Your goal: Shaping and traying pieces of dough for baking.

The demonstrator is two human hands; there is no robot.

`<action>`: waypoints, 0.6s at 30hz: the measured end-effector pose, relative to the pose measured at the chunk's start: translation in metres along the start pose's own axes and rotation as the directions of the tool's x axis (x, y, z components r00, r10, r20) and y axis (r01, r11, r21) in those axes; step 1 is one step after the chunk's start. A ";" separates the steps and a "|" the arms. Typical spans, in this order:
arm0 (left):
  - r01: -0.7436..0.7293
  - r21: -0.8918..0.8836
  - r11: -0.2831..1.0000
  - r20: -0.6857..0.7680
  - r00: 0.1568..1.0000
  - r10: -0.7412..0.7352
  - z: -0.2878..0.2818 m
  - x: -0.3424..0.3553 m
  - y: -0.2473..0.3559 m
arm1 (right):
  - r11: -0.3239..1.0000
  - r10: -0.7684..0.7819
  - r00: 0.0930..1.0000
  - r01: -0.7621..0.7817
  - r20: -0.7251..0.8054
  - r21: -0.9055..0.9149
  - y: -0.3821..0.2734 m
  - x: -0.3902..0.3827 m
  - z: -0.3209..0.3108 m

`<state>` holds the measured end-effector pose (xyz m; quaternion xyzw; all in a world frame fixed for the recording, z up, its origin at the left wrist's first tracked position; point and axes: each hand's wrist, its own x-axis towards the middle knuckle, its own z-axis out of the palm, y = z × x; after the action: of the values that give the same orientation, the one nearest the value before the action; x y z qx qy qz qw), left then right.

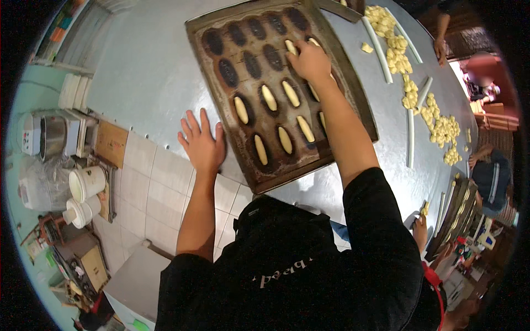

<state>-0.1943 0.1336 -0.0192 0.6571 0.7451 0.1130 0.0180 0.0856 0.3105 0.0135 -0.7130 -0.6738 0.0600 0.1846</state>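
Observation:
A large baking tray (251,88) with dark oval marks lies in front of me on a metal table. Several pale, finger-shaped dough pieces (269,97) rest on the marks in its nearer part. My right hand (312,63) is over the tray's far right, thumb and fingers closed around one dough piece (291,47). Another piece shows just beyond the knuckles, and my forearm partly covers others. To the left of the tray, my left hand (203,144) is spread with nothing in it, at the table's near edge.
Lumps of dough (441,129) and long pale dough strips (411,138) lie on the table (149,71) at right. Another person's hand (440,51) is at the far right edge; a second (420,231) holds dough nearer. White buckets (87,183) and a mixer (52,135) stand left.

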 end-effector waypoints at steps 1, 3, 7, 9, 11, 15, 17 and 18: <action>0.029 0.006 1.000 0.013 1.000 -0.029 -0.001 -0.001 -0.004 | 1.000 -0.025 0.999 0.025 -0.044 0.009 -0.006 -0.007 -0.014; 0.009 0.008 1.000 -0.008 1.000 -0.009 -0.002 -0.001 -0.008 | 0.976 -0.081 0.975 0.121 -0.209 0.183 0.021 -0.027 -0.060; -0.048 -0.097 0.994 -0.185 0.982 0.029 0.002 0.009 -0.020 | 0.992 0.004 0.765 -0.082 -0.644 -0.092 0.173 -0.103 -0.123; -0.021 -0.906 0.422 -0.224 0.871 -0.436 -0.007 0.041 0.006 | 0.766 0.214 0.728 -0.539 -0.651 -0.350 0.271 -0.182 -0.131; -0.266 -0.804 0.532 -0.406 0.899 -0.163 -0.039 0.075 0.091 | 0.625 0.702 0.688 -0.719 -0.185 -0.304 0.283 -0.249 -0.145; -0.551 -0.759 0.346 -0.290 0.763 0.577 -0.030 0.143 0.262 | 0.776 0.509 0.805 -0.583 -0.305 -0.243 0.253 -0.338 -0.125; -0.645 -0.665 0.377 -0.219 0.650 0.727 0.023 0.179 0.324 | 0.774 0.575 0.788 -0.611 -0.219 -0.168 0.213 -0.365 -0.132; -0.706 -0.589 0.393 -0.198 0.597 0.777 0.053 0.200 0.350 | 0.808 0.542 0.806 -0.578 -0.238 -0.116 0.198 -0.384 -0.133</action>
<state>0.1293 0.3767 0.0212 0.8793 0.2903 0.3079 0.2185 0.2838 -0.0957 0.0057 -0.8965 -0.4139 -0.0198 0.1567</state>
